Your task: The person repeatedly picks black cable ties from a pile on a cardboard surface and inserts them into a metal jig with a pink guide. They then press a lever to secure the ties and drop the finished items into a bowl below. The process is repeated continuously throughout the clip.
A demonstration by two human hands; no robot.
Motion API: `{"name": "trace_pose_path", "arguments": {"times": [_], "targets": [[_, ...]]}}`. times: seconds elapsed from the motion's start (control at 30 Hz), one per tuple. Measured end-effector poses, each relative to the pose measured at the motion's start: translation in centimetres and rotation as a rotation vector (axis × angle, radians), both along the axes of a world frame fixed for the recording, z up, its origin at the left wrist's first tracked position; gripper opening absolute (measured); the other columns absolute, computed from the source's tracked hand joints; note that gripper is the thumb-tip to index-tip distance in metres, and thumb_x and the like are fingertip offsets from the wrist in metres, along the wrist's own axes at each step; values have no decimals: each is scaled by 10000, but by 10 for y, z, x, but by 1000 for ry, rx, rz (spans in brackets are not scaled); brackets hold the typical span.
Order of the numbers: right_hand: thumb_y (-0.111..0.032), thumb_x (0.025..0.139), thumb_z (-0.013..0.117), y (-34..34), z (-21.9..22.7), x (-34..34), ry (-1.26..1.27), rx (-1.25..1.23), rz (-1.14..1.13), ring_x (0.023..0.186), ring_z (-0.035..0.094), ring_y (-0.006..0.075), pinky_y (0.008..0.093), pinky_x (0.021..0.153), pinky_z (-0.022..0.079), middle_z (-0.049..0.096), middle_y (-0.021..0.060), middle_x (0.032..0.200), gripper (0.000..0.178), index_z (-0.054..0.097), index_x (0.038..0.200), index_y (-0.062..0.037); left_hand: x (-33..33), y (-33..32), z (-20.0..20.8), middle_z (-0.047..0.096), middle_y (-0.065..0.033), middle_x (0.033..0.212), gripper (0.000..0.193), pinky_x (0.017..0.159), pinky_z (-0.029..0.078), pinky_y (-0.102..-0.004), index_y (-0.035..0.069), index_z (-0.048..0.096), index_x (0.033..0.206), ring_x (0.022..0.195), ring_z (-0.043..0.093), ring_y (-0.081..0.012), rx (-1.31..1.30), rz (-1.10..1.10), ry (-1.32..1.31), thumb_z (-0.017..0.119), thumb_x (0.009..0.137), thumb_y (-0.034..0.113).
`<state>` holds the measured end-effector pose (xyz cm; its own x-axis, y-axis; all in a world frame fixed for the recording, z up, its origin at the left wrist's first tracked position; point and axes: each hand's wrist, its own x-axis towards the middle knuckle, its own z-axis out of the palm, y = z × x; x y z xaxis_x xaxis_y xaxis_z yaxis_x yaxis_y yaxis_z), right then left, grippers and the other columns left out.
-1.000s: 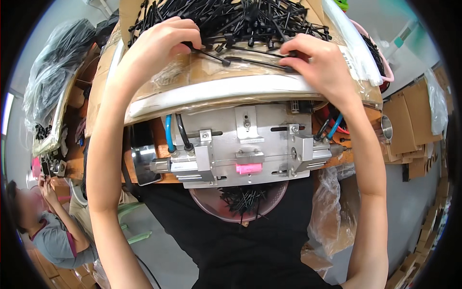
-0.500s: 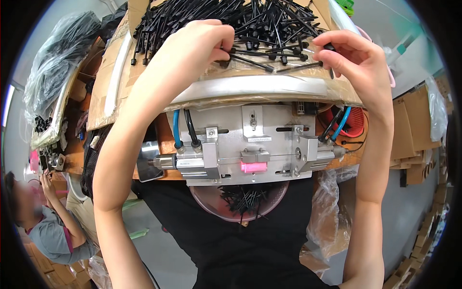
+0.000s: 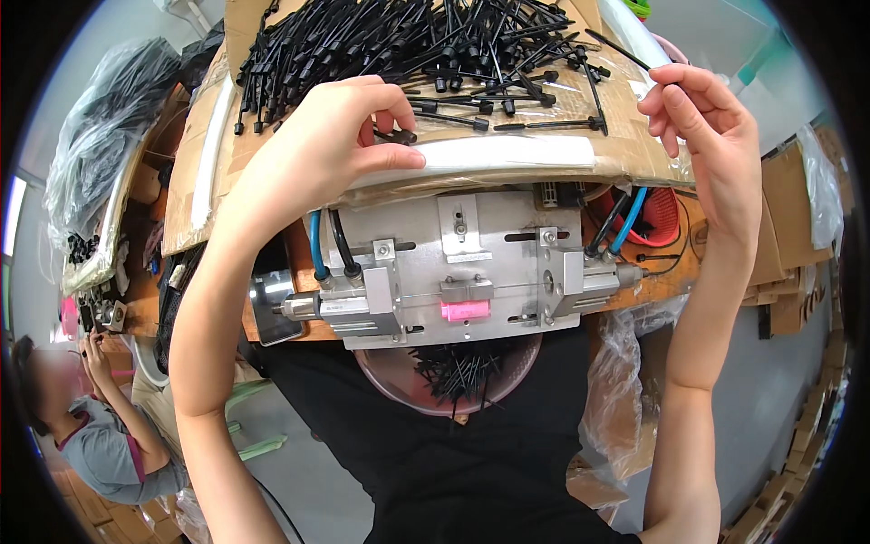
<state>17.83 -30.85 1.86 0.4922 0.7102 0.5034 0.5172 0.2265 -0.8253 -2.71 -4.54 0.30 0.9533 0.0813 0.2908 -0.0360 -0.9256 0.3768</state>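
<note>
My left hand (image 3: 358, 127) is curled at the near edge of the pile, its thumb and fingers around a black plastic piece (image 3: 396, 137) that is mostly hidden. My right hand (image 3: 702, 118) pinches a thin black plastic rod (image 3: 618, 49), which points up and left from the fingertips. Between and beyond my hands, a heap of black knob-ended plastic rods (image 3: 362, 45) lies on the cardboard (image 3: 204, 118). Closer to me sits a metal fixture (image 3: 362, 218) with a cylinder on each side and a pink block (image 3: 466, 311) at its middle.
A bowl (image 3: 376, 381) of black rods rests below the fixture, by my lap. Blue and black air hoses (image 3: 318, 245) rise from the cylinders. A phone (image 3: 276, 304) lies at left, a red basket (image 3: 666, 222) at right. Another person (image 3: 113, 444) works at far left.
My right hand has moved right, drawing a rod away from the heap. My left hand has come down and left, toward the cardboard's near edge. The view has shifted slightly.
</note>
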Motion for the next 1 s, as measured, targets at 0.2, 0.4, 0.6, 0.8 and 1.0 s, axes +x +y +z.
{"name": "trace_pose_path", "arguments": {"times": [0.2, 0.4, 0.6, 0.8, 1.0], "targets": [[-156, 1000, 582, -2, -6, 5, -27, -61, -17, 805, 585, 97, 205, 634, 432, 683, 93, 964, 295, 616, 1213, 46, 12, 8, 21, 681, -37, 904, 236, 708, 507, -234, 8, 697, 1062, 770, 612, -106, -115, 59, 21, 728, 877, 150], [-196, 1023, 546, 2, -4, 2, 60, -14, -4, 866, 587, 97, 202, 648, 435, 668, 88, 1030, 346, 591, 1268, 44, -16, 35, 97, 649, -68, 1127, 336, 952, 510, -249, 51, 624, 1256, 1005, 609, -169, -723, 142, -221, 624, 976, 238], [-177, 1033, 529, -22, -11, -1, 121, 61, -36, 858, 581, 101, 197, 651, 436, 663, 111, 1054, 350, 557, 1298, 50, -72, -16, 24, 672, -40, 1054, 182, 838, 499, -282, 21, 692, 1099, 886, 611, -116, -286, 202, -509, 644, 931, 70], [-192, 1041, 511, -28, -25, -50, 164, 139, 100, 864, 571, 141, 206, 644, 435, 648, 139, 1049, 363, 531, 1307, 55, -116, -163, -104, 596, -93, 975, 608, 757, 491, -346, -4, 594, 1306, 863, 568, -235, -104, 264, -280, 735, 717, -58], [-209, 1038, 517, -37, -33, -65, 208, 166, 59, 866, 589, 154, 216, 636, 451, 649, 156, 1035, 378, 516, 1311, 53, -91, -181, -141, 519, -96, 952, 632, 778, 480, -330, -85, 484, 1371, 825, 521, -227, 74, 301, -133, 635, 760, -32]]}}
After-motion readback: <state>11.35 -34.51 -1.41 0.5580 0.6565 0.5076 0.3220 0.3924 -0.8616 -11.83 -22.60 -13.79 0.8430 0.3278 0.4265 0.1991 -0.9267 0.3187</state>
